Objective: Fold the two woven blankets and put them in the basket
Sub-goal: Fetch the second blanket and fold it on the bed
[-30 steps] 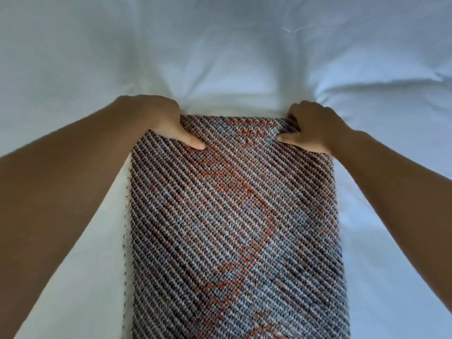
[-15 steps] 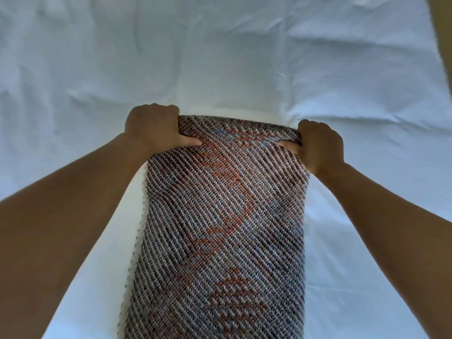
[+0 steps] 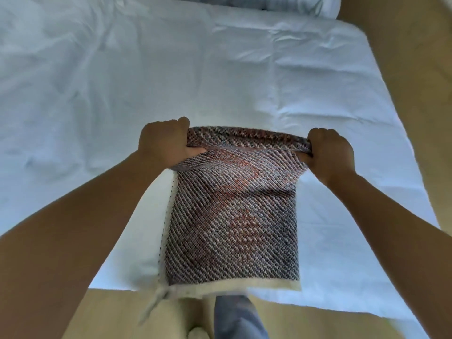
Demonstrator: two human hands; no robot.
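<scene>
A woven blanket (image 3: 232, 228) with grey, blue and orange diagonal stripes lies folded into a long strip on the white bed. Its far end is lifted and curled back toward me. My left hand (image 3: 163, 143) grips the far left corner of that end. At the far right corner my right hand (image 3: 330, 152) holds the same edge. The near end, with a white fringe, rests at the bed's front edge. No basket and no second blanket are in view.
The white bed sheet (image 3: 122, 81) spreads wide beyond the blanket, wrinkled, with pillows (image 3: 269, 3) at the far top. Tan floor (image 3: 415, 69) shows to the right and in front. My leg in grey trousers (image 3: 234, 319) stands at the bed's near edge.
Both hands have lifted the blanket's far end off the bed and drawn it toward me, so it curls over. The view has pulled back, showing the bed's edges.
</scene>
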